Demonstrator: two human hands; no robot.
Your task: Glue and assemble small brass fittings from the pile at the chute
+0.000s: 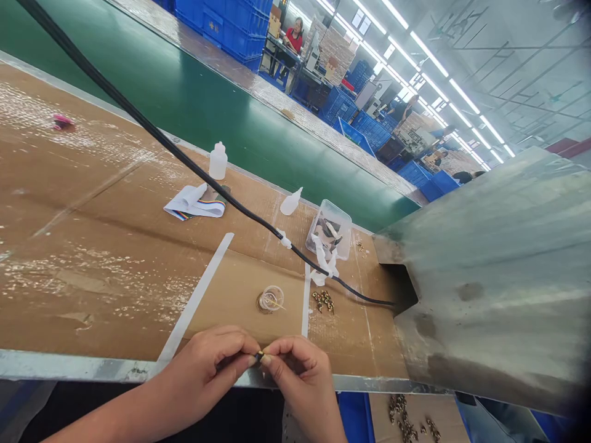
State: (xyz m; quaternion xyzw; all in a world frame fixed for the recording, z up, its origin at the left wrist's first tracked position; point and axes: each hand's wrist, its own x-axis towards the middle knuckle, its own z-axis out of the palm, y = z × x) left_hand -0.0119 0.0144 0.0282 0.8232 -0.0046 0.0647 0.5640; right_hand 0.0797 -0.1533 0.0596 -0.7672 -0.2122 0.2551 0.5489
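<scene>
Between the fingertips of both hands sits a small black and gold piece [259,356], mostly covered by the fingers. My left hand [217,363] pinches its left side, and my right hand [298,369] pinches the right side. Both hands are just above the table's front edge. Beyond them stands a small clear cup [271,298] with a thin yellowish stick in it. To the right of the cup lies a small pile of similar black and gold pieces [323,301].
A black cable [249,214] crosses above the table into an opening in a metal housing [489,277]. Farther back are a white bottle [218,161], a second squeeze bottle [290,202], a folded striped cloth [196,203] and a clear plastic box [344,224]. More gold pieces [401,418] lie lower right.
</scene>
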